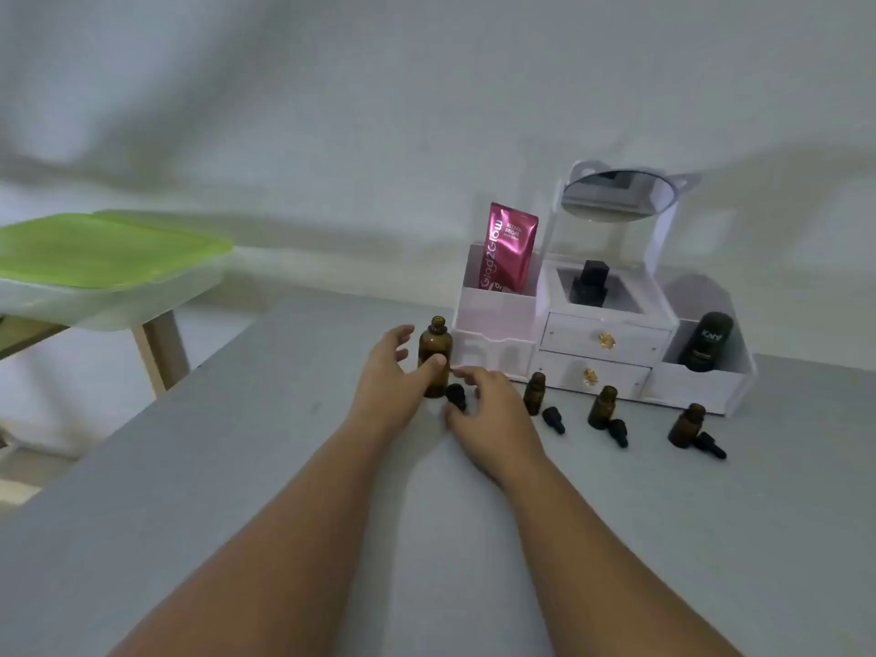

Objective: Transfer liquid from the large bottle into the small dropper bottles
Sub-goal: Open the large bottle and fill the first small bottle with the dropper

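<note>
1. Three small dropper bottles stood uncapped in a row running toward 4 o'clock from the large bottle (433, 358): the first small bottle (534, 393), the second small bottle (603, 407) and the third small bottle (686, 426). A loose dropper cap (618, 432) lay on its side at 4 o'clock of each.
2. A white organizer (592, 334) stood close at 2 o'clock of the large bottle, hemming the row in from behind.
3. The left hand (386, 377) was spread open at 9 o'clock of the large bottle. Its thumb lay against the glass and its fingers stayed straight and clear of it.
4. The right hand (488, 405) hovered loosely curled at 5 o'clock of the large bottle. A black cap (456, 395) sat between its thumb and forefinger, but I cannot tell if it was pinched.
5. The large bottle stood upright with its neck open. Its dark amber glass hid any contents.
6. The organizer held a pink sachet (509, 248) in its 9 o'clock bin, a black bottle (590, 284) in the middle well and a dark tube (705, 341) in its 3 o'clock bin. A round mirror (618, 194) was tilted on top.
7. The bench (237, 467) was plain grey. A green-lidded box (104, 248) sat on a wooden stand at 9 o'clock, and a pale wall (332, 111) ran behind.
</note>
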